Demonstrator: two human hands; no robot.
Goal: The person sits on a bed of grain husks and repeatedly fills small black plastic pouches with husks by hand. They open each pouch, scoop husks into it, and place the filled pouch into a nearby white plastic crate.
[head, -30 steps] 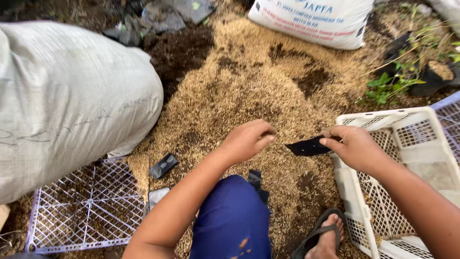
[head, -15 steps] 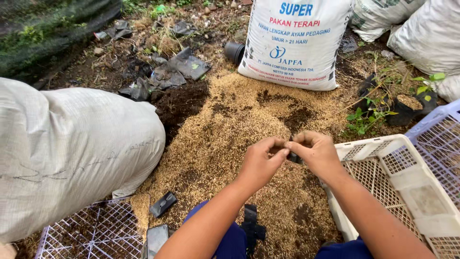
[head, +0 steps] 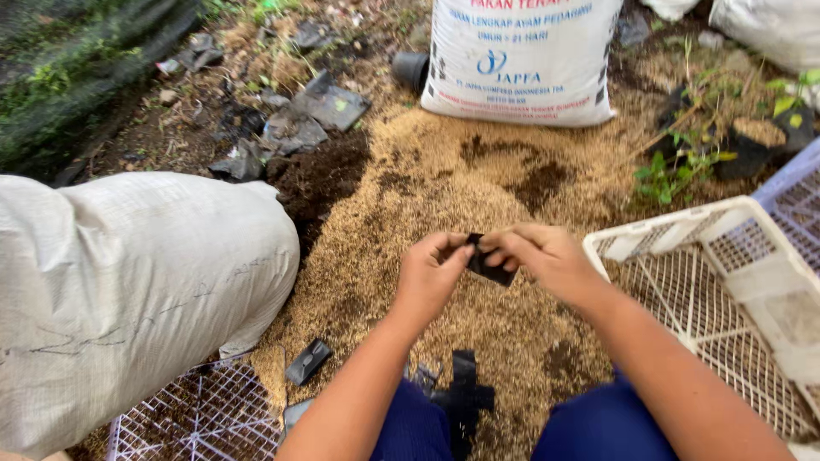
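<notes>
Both hands meet over the heap of yellow husks [head: 444,196]. The left hand [head: 434,273] and the right hand [head: 547,256] each pinch a side of a small black plastic bag [head: 489,266], fingers shut on its edges. To open it well, rub the two sides apart gently, without tearing. A second ago, only the right hand held it, beside the white crate [head: 683,230].
</notes>
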